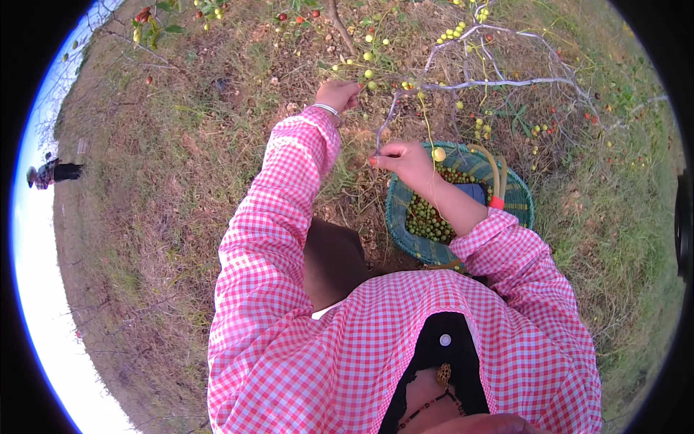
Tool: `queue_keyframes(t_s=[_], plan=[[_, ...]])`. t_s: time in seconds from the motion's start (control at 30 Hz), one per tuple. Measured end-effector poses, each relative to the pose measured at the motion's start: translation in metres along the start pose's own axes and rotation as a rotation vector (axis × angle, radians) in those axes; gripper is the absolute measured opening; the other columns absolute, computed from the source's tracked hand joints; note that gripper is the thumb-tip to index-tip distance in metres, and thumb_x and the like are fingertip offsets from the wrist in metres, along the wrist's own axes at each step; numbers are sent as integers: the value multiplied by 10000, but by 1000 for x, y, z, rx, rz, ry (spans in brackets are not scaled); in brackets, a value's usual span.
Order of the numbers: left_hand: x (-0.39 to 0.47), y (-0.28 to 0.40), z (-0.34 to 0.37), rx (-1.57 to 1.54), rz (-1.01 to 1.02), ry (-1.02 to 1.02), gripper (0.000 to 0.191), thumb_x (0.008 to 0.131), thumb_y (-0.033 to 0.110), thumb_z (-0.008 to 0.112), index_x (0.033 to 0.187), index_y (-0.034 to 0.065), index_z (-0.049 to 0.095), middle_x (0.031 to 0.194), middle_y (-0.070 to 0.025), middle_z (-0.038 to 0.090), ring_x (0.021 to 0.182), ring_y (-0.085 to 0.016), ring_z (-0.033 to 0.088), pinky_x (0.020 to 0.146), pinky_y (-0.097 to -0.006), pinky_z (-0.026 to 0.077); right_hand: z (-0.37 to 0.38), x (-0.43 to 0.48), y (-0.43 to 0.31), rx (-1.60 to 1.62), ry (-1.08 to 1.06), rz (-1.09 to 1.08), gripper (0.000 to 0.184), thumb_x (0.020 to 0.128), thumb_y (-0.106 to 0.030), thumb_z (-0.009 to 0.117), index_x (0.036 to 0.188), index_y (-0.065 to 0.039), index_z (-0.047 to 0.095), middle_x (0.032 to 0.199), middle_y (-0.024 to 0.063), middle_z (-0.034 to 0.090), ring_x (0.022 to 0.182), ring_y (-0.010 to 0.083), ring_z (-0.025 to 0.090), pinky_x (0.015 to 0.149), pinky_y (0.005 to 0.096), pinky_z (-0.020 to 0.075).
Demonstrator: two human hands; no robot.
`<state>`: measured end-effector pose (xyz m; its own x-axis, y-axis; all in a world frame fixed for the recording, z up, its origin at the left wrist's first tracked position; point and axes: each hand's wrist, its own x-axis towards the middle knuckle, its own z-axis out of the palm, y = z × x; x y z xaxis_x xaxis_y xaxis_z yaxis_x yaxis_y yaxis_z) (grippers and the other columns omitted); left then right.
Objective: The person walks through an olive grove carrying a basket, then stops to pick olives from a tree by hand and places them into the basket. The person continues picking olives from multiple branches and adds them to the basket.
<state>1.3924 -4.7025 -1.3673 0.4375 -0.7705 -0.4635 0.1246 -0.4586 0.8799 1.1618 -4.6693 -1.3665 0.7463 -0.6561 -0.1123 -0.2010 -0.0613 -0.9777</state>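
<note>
My left hand (337, 96) reaches forward with its fingers curled, close to green jujube-like fruits (369, 74) on a thin twig. Whether anything is held in those fingers is hidden. My right hand (405, 164) pinches the lower end of a thin grey branch (384, 130) between thumb and finger. A pale fruit (438, 154) on a yellow-green stem hangs in front of my right wrist. Below my right forearm stands a green woven basket (397, 228), partly filled with small green and reddish fruits (425, 219). A dark blue flat object (473, 192) lies among them.
Bare, tangled branches (499, 83) with yellow-green fruits (452, 33) spread at the upper right. Looped handles (501, 179) rise from the basket's right side. Dry grass (162, 217) covers the ground. Another person (54, 172) stands far off at the left.
</note>
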Motion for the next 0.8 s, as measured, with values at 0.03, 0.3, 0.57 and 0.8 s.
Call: queue_keyframes(t_s=[0.03,0.3,0.57,0.8], plan=[[0,-1,-4,205,26,83,142,832,127,626,888,-4,621,739,-36,611,630,-123,582,561,-231,510,0,0,-1,26,-9,24,172,763,-122,733,771,29,652,676,9,564,634,66,502,578,239,403],[-8,-9,-14,-289,-256,-291,146,883,83,501,978,-8,565,837,-70,613,707,-126,581,580,-227,500,4,3,2,-20,-5,-6,330,754,-313,716,786,8,646,629,99,568,572,159,515,578,312,419],[3,9,22,-418,-180,-277,132,862,129,633,926,20,601,728,22,540,598,-40,466,500,-147,408,4,4,9,-18,-6,9,329,756,-301,716,756,15,626,622,91,551,564,155,497,568,306,410],[4,-5,-1,-253,-157,-140,121,832,130,635,848,35,563,707,-3,521,549,-58,407,465,-170,370,4,1,7,16,-14,8,314,759,-288,718,763,14,634,609,81,553,566,143,497,571,300,411]])
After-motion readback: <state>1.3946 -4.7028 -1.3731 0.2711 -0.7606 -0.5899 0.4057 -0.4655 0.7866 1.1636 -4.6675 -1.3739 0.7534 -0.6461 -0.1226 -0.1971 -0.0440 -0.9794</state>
